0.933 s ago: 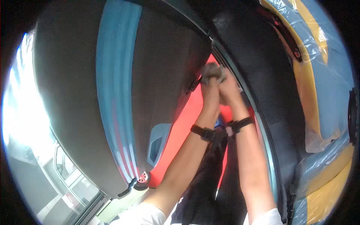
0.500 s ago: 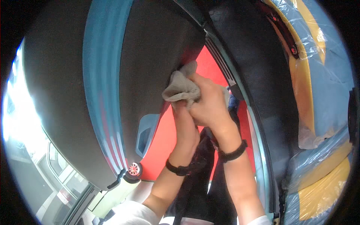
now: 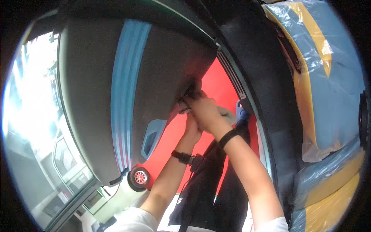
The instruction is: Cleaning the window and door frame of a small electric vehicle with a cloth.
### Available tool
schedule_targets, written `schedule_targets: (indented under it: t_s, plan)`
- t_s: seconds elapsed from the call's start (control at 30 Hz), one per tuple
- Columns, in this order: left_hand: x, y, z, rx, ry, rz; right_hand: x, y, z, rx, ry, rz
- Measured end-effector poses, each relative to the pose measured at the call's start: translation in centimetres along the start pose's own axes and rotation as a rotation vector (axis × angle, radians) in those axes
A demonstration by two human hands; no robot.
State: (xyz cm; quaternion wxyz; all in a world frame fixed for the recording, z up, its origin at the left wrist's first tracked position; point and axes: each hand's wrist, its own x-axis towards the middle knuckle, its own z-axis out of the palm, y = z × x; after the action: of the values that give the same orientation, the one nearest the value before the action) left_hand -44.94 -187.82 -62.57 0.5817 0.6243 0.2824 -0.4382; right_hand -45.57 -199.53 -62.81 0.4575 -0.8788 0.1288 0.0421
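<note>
Head view: a vehicle doorway, with the dark door panel (image 3: 166, 58) at left, a plastic-wrapped seat (image 3: 336, 92) at right and red flooring (image 3: 220, 81) between.
Right hand (image 3: 206, 112): fingers curled narrow at the door panel's edge; they seem to pinch the cloth, though the grip is partly hidden.
Left hand (image 3: 191, 129): on the near side of the right hand, overlapping it in the picture; its fingertips are covered, so I cannot tell what it holds.
Cloth (image 3: 184, 106): pale grey, only a small part showing at the fingers, against or just beside the panel's edge.
Grey piece (image 3: 227, 115): right of the right hand; whether it belongs to the cloth cannot be told.
Progress: the handwork at the edge looks under way; what is done or left along the panel does not show.
Cloth direction: crumpled, with no clear front or long axis; the grey piece slants from far left to near right.
Blue trim strip (image 3: 129, 89): runs near to far along the panel, well left of both hands.
</note>
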Motion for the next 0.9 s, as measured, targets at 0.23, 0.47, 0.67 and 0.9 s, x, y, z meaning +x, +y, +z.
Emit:
schedule_targets:
  t_s: [0.23, 0.47, 0.67, 0.9]
  plan:
    - [2.5, -1.4, 2.7, -0.141, -0.167, 0.033, 0.9, 3.0, -2.5, -0.112, -0.032, -0.143]
    - [-3.3, -5.8, 4.9, 0.189, -0.162, 0.393, -10.2, 2.9, -5.4, 0.401, 0.248, 0.492]
    - [-14.2, -7.1, 0.7, 0.214, -0.475, 0.504, -19.8, -0.8, 0.8, 0.993, 0.59, 0.181]
    - [-30.7, -1.2, -12.3, 0.659, -0.475, 1.001, -24.4, -22.0, 0.0, 1.68, 0.643, 0.269]
